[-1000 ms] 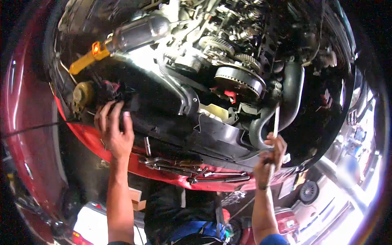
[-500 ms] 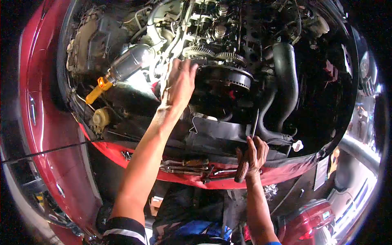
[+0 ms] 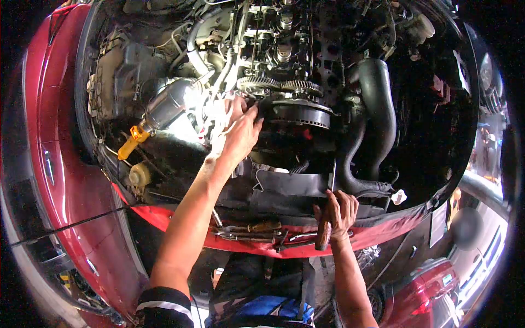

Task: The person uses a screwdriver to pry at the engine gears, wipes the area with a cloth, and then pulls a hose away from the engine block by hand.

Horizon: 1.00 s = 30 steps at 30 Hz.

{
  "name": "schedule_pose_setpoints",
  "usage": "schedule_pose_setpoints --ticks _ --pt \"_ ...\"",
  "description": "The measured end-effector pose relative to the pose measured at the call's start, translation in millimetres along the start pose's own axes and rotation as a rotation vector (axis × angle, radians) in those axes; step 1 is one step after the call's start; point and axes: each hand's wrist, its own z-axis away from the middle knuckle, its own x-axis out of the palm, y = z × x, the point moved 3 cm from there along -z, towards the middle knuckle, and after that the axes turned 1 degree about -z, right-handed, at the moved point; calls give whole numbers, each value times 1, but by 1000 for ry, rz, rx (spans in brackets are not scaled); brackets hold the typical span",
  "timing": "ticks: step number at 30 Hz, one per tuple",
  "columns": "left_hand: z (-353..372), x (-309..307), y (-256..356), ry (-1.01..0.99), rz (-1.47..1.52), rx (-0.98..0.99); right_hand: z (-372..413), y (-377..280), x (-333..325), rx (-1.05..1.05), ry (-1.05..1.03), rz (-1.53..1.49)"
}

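My left hand (image 3: 240, 128) reaches into the front of the open engine, fingers bent and close together just below the toothed camshaft gears (image 3: 260, 83). What its fingertips grip is hidden; I cannot tell what it is. Right of that hand sits a dark round pulley (image 3: 302, 113) with a notched rim. Over the front edge of the bay, my right hand (image 3: 343, 210) is closed around a screwdriver (image 3: 324, 236). Its brown handle sticks out below the palm and its thin metal blade points up toward the engine.
A lit work lamp (image 3: 167, 104) with an orange handle lies left of the engine. Several tools, including a wooden-handled one (image 3: 264, 226), lie along the red front edge (image 3: 240, 250). A thick black hose (image 3: 377, 104) runs down the right side.
The engine bay sits slightly lower in view. My left hand has shifted slightly downward relative to the view, fingers still at the engine front. My right hand keeps the screwdriver, its blade now more upright.
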Motion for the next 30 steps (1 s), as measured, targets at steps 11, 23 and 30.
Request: schedule_pose_setpoints --ticks 11,23,30 --pt "-13 30 -10 -218 -266 227 -8 -5 -2 26 5 -25" --pt "19 -76 -1 -214 -403 246 -9 -3 -4 38 23 -59" --pt "9 -28 -2 -11 -90 122 -3 -1 2 33 12 1"
